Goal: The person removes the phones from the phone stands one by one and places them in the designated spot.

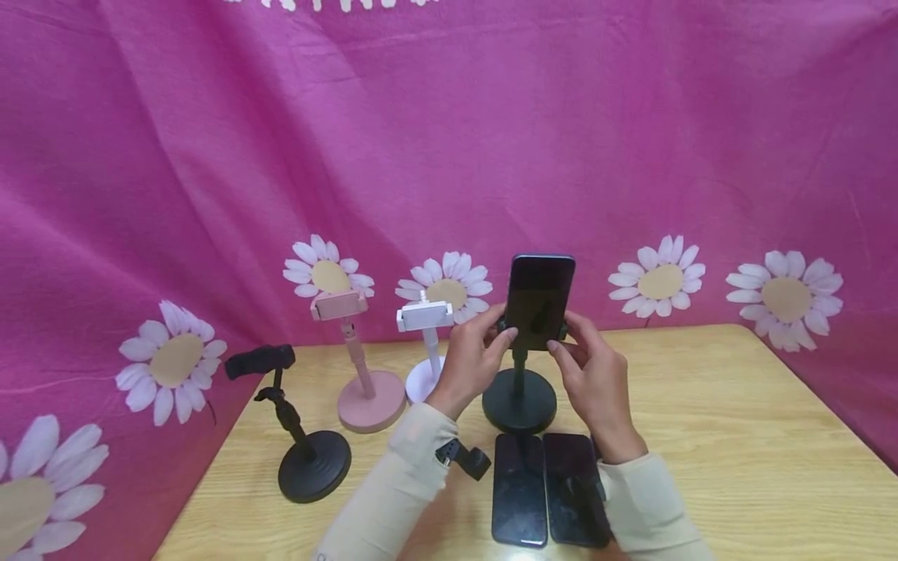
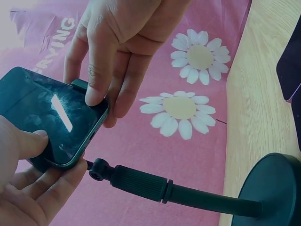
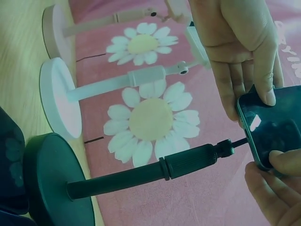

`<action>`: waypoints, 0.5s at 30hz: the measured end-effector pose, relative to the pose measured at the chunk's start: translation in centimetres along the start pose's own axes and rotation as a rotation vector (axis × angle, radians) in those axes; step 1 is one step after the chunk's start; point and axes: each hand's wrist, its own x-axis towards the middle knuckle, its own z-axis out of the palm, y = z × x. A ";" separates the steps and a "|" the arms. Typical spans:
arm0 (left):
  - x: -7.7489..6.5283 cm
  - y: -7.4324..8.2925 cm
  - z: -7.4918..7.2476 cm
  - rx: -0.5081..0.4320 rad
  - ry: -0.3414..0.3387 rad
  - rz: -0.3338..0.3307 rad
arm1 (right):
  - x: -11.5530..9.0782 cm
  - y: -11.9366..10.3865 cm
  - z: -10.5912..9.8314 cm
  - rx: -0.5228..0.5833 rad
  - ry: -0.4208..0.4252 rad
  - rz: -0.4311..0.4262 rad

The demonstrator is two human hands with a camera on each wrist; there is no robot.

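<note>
A dark smartphone [image 1: 540, 296] stands upright in the holder of a black phone stand [image 1: 519, 401] with a round base. My left hand [image 1: 473, 358] grips the phone's lower left side, its thumb on the front and its fingers behind. On the lower right side my right hand [image 1: 596, 382] holds it the same way. The right wrist view shows both thumbs on the phone's screen [image 3: 287, 117] near its bottom corners. A small part of the clamp [image 2: 80, 85] shows beside the phone in the left wrist view; the phone and hands hide the rest.
Two dark phones [image 1: 519, 491] lie side by side on the wooden table [image 1: 737, 436], in front of the black stand. To the left stand a white phone stand [image 1: 424, 315], a pink one [image 1: 370, 401] and another black one [image 1: 314, 467]. A pink daisy-print cloth [image 1: 449, 156] hangs behind.
</note>
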 end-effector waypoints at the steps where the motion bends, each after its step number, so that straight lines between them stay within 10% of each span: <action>1: -0.1 0.0 0.0 -0.005 0.003 0.003 | -0.1 0.0 0.0 0.000 0.003 -0.002; 15: -1.2 2.9 -2.6 -0.007 0.033 0.103 | -0.4 -3.1 -1.1 -0.015 0.029 -0.134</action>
